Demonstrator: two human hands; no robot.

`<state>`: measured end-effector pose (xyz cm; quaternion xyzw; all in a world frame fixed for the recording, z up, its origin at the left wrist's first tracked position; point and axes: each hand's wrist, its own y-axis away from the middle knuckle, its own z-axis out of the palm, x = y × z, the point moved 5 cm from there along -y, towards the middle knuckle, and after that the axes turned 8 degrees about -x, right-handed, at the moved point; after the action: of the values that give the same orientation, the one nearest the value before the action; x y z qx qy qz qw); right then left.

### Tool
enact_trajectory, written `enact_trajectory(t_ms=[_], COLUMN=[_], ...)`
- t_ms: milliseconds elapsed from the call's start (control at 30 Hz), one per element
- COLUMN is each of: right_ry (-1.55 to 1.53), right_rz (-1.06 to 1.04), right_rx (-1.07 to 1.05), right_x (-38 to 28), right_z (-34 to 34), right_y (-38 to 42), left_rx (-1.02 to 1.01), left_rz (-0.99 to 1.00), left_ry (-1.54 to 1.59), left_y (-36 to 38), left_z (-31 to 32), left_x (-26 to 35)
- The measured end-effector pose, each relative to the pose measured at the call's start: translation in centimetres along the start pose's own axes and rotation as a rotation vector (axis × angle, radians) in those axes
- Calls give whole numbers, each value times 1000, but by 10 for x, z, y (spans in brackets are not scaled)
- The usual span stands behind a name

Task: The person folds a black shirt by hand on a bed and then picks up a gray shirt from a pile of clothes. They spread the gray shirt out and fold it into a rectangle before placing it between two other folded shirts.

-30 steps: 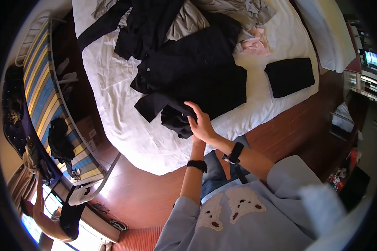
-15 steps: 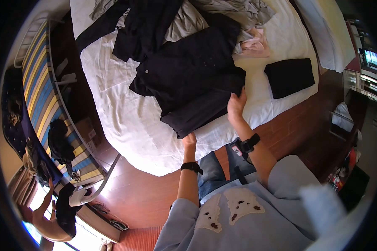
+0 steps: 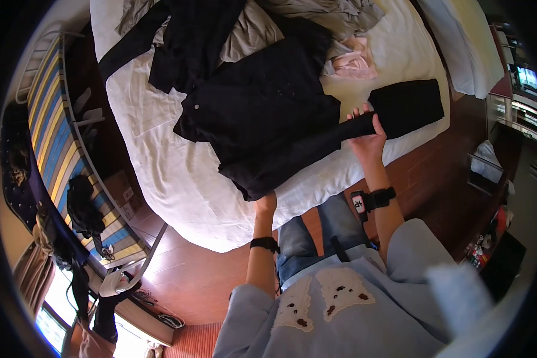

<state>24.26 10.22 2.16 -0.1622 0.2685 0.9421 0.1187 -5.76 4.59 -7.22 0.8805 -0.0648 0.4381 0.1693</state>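
A black garment (image 3: 262,101) with a small round light button lies spread on the white bed (image 3: 155,161). My right hand (image 3: 370,138) is closed around a narrow sleeve-like part of it at the right, thumb in front and fingertips showing behind, lifting that part. At the garment's near-left corner, my left hand (image 3: 265,205) reaches beneath the cloth, which hides its fingers. Just beyond my right hand sits a folded black cloth (image 3: 410,107), partly overlapped in view by the raised part.
Grey fabric (image 3: 253,33) and a pink cloth (image 3: 355,59) lie farther back on the bed. At left stands a striped bed (image 3: 80,155) with a black item (image 3: 85,206) on it. Another person (image 3: 98,340) is at the lower left. Wooden floor (image 3: 191,262) borders the bed.
My right hand has moved right and slightly up, drawing out the garment's narrow part toward the folded cloth. My left hand stays near the same corner. The other person has shifted down.
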Motion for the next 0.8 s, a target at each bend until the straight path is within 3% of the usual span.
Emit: enact_trajectory(t_ms=[133,233,333,367,467,600,667,767,800], right_ry=[-97,-180,-148,-11,210,578,669,716,730], right_rz=[6,-57,-161,-232,-43,149,148,165,164], right_rx=[-70,-469,-238,25,740,767,907,1067,896], right_x=[-15,-30,-52,-59,-64,-49,-44,-39,-42], right_z=[-3,-3,-24,-37,-118,-113,-109,-93,-101], right_y=[-2,-4,-5,-5,-5,-9,-7,-3,-11], left_rx=[-135,-124,6,-17,-31,162,213,-16,-81], left_rz=[17,-78,-7,-12,-6,7,140,201,167], left_ry=[-300,-300,-359,-279,-116,-142,-260,-324,-378], left_y=[15,31,44,47,42,1,-36,-70,-74], left_z=[-4,-17,-27,-31,-49,-85,-96,-84,-82], left_x=[28,38,47,47,49,60,78,76,75])
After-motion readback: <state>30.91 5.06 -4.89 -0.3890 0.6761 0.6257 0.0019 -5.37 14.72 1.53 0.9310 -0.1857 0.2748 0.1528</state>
